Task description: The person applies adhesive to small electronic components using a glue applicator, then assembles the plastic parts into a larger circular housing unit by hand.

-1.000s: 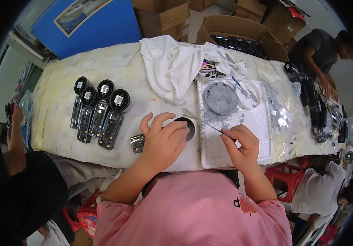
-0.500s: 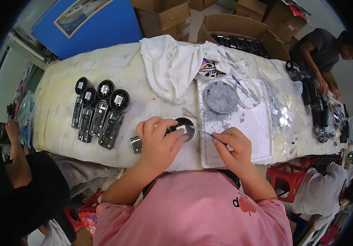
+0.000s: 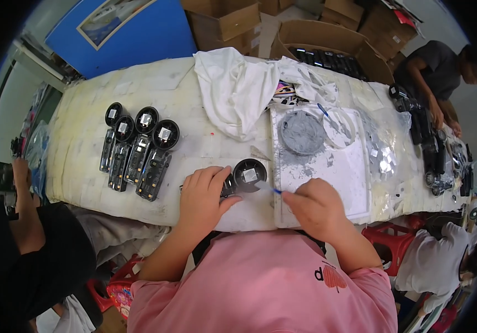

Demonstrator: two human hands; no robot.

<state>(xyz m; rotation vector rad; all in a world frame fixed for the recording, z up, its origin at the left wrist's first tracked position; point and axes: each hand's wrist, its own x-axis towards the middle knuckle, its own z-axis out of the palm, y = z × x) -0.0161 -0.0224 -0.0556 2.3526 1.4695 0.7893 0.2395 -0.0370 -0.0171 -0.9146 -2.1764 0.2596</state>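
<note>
- Black device with a round, cup-shaped head and an oblong body (image 3: pixel 250 171) lies on the pale, yellow-stained, padded table top (image 3: pixel 77 172), in front of the person and just left of the white rectangular tray (image 3: pixel 356 191). A whitish square patch sits in the middle of its head.
- Left hand (image 3: pixel 201 191): curled over the device's body, the thumb on the near side and the other fingers over it, hiding much of it.
- Right hand (image 3: pixel 317 206): thumb and forefinger pinch a slim tool, blue beside the fingers (image 3: pixel 277 191). Its pale far end is blurred at the lower right rim of the head; whether it touches cannot be told.
- Round dish smeared with grey paste (image 3: pixel 302 132) stands in the tray's upper left, beside a white round shallow lid (image 3: pixel 343 132).
- Four similar black devices (image 3: pixel 137 157) lie side by side to the left, round heads pointing away from the person.
- Crumpled white cloth (image 3: pixel 228 91) lies beyond the hands; a clear plastic bag with shiny squares (image 3: pixel 381 158) lies right of the tray.
</note>
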